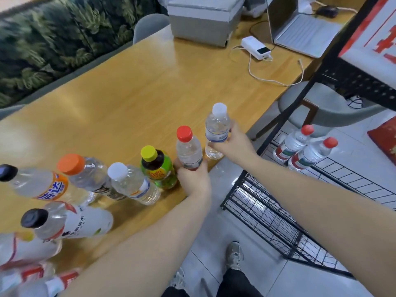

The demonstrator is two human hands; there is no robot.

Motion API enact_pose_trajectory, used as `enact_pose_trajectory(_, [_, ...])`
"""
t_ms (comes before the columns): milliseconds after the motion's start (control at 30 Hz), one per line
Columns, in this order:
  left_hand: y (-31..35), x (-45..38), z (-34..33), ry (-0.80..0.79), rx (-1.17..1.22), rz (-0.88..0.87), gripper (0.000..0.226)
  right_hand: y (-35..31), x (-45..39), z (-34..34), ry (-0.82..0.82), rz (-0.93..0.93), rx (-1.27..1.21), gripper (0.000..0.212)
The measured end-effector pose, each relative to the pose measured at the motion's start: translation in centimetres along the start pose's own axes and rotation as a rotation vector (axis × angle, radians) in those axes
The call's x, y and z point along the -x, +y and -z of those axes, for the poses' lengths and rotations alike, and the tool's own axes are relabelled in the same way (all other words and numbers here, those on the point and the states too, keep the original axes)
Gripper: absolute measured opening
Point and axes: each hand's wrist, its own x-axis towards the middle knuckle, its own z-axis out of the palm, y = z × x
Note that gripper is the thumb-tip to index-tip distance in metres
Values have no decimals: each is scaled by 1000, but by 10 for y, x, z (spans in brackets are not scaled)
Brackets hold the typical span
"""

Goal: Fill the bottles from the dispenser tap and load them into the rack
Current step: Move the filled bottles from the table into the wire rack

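At the table's [132, 99] near right edge, 2 bottles are gripped — red-capped bottle [189, 150] by the left hand [192, 175], white-capped bottle [216, 130] by the right hand [232, 143] — the wire rack [278, 215] just right.

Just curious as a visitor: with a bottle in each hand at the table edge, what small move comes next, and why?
Probably lift both toward the rack. The left hand grips the red-capped bottle, the right hand the white-capped bottle; both are capped, and two bottles already stand there.
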Motion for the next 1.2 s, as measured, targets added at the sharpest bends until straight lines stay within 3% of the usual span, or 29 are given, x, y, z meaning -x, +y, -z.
enact_pose_trajectory(333, [-3,5,-3,-121,-27,-107,50,32,34,40,81,7,-56,66])
enact_pose_trajectory(467, [9,21,-17,-310,17,-214,49,46,51,71,217,22,-186,64])
enact_pose_trajectory(567, [24,40,-34,-444,-18,-288,61,46,60,95,383,26,-310,60])
enact_pose_trajectory(700, [40,67,-57,-607,-37,-376,53,52,78,130,415,37,-288,64])
enact_pose_trajectory(1067, [13,137,-146,-922,-202,-544,43,130,131,200,517,-210,-135,56])
enact_pose_trajectory(1200, [-22,157,-182,-954,-281,-508,43,167,142,221,557,-284,-124,54])
